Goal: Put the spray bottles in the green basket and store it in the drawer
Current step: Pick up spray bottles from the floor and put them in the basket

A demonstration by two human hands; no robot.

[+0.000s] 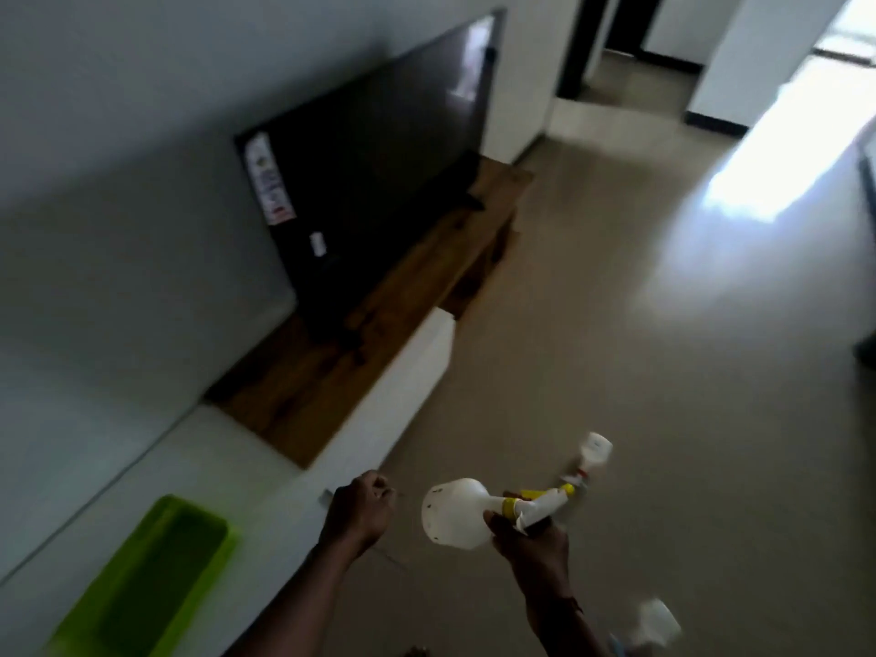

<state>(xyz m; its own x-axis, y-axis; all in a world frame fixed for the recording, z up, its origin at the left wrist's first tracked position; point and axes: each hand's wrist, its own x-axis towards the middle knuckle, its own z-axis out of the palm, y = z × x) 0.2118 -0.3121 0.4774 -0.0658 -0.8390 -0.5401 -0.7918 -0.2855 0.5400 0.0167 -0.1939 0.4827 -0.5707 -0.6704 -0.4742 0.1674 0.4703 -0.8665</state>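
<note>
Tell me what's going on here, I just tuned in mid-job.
A person is gathering spray bottles. The right hand holds a white spray bottle with a yellow collar in the air, lying sideways. The left hand is closed in a fist near the white cabinet, apparently empty. The green basket sits on the cabinet top, nothing visible inside. A second spray bottle lies on the floor beyond, and a blurred third shows at the lower right.

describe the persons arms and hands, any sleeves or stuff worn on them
Both forearms are bare, with no sleeves in view. The left hand shows no rings, watch or glove. Just below the right hand, something thin and reddish sits at the wrist, perhaps a band; the blur leaves it unclear.
</note>
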